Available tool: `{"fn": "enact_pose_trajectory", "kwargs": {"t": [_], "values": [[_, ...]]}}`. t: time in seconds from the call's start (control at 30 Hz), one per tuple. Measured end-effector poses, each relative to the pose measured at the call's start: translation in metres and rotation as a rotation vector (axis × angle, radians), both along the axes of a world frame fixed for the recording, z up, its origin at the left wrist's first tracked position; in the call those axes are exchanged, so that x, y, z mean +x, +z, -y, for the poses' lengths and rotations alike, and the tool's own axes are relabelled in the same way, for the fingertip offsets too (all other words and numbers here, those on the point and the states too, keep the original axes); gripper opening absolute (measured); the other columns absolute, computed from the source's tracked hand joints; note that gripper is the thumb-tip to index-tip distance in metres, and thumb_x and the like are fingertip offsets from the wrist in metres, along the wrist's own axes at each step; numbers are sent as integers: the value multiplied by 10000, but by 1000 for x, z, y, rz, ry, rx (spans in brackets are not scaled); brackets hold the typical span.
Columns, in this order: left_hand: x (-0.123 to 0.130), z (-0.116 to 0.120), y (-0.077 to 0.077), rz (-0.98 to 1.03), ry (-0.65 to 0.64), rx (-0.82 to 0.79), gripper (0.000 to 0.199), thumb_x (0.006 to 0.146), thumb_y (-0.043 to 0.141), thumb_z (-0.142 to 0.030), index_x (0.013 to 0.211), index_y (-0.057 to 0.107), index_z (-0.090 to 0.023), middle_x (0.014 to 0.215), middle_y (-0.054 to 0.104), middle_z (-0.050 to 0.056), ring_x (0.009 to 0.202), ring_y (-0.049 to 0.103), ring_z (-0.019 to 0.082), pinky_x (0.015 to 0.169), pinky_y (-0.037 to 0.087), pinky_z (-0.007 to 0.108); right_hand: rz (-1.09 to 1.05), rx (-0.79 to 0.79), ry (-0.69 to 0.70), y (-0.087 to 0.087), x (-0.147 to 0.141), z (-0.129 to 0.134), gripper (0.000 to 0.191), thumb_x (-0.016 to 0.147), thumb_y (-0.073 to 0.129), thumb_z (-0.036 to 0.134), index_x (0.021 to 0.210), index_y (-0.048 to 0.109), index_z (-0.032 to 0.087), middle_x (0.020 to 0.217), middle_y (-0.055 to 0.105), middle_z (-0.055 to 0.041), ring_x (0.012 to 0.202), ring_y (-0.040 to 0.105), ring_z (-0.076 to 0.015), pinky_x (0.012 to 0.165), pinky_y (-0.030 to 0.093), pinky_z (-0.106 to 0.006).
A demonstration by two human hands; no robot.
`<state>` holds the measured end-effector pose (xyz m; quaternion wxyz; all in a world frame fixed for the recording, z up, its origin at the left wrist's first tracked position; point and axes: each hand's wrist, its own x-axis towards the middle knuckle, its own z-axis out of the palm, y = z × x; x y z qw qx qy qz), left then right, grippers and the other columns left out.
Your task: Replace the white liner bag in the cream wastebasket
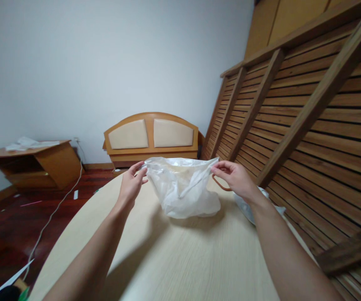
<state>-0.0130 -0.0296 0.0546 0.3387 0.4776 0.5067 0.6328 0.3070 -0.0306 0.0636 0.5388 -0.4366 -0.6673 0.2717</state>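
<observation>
A white, translucent plastic bag (188,194) hangs stretched between my two hands over the round table. My left hand (132,180) pinches the left corner of its rim, and my right hand (233,177) pinches the right corner. The mouth of the bag is spread wide, while its lower part looks crumpled and sits at or just above the tabletop. Whatever may be inside cannot be made out. A brown loop (222,184), perhaps a handle or band, shows just below my right hand; I cannot tell what it belongs to.
The pale round table (205,255) fills the foreground. Another plastic bundle (246,207) lies behind my right forearm. A slatted wooden frame (280,121) leans along the right. Beyond stand a headboard (151,129) and a low cabinet (61,165). A white cable (55,211) crosses the floor.
</observation>
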Motion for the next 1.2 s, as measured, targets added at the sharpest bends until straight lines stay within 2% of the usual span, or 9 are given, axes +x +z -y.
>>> {"fn": "enact_pose_trajectory", "kwargs": {"t": [0.17,0.27,0.37,0.47,0.6,0.8,0.9,1.03,1.2], "values": [[19,16,4,-117,-248,72,700,767,731,-529,1344,563,-170,1394,589,146,1172,622,285,1018,493,441,-74,40,-39,0,-9,0,449,683,796,611,786,662,195,807,714,-57,761,671,-210,775,559,-375],[32,27,-1,-256,-426,120,747,789,742,-497,1428,483,-210,1506,473,154,1256,574,314,1036,493,467,-48,78,-32,0,-17,3,358,750,763,529,814,639,200,821,700,-52,771,668,-202,763,562,-361],[42,34,-10,-486,-517,212,733,816,743,-425,1461,441,-253,1542,415,154,1304,534,324,1057,483,502,-20,123,-29,1,-21,5,265,799,712,427,906,616,204,878,676,-47,809,663,-191,752,559,-336],[47,37,-18,-727,-470,349,585,894,648,-294,1446,457,-265,1546,395,151,1403,432,325,1117,427,535,-22,102,18,2,-22,9,318,800,688,364,1057,568,218,903,652,-31,793,661,-175,705,556,-307],[49,36,-22,-995,-300,549,501,898,530,-88,1369,535,-258,1557,362,137,1441,370,297,1144,398,539,12,7,133,4,-21,15,481,800,655,302,1250,499,237,952,651,-26,761,666,-157,701,559,-303],[54,39,-24,-1296,-35,751,356,902,591,-139,1246,619,-226,1480,514,108,1381,423,303,1121,403,524,142,-9,197,6,-18,21,572,810,624,226,1368,501,237,1053,647,-52,889,671,-174,833,555,-341],[57,39,-30,-1410,-79,792,348,932,575,-175,1272,609,-240,1481,538,64,1365,451,281,1136,377,487,221,11,217,9,-18,25,495,837,601,215,1329,555,240,1072,665,-52,910,663,-178,840,547,-340],[58,36,-39,-1529,-174,776,335,985,513,-194,1307,587,-249,1496,536,23,1373,467,236,1174,322,456,320,21,232,13,-16,29,294,843,589,207,1128,661,215,1057,691,-49,881,652,-175,839,533,-336],[58,34,-45,-1629,-198,751,407,1024,456,-227,1430,485,-234,1563,456,29,1438,399,209,1218,240,451,389,0,296,16,-13,34,302,838,602,219,1133,660,196,1078,692,-60,901,640,-181,856,518,-339]]}}
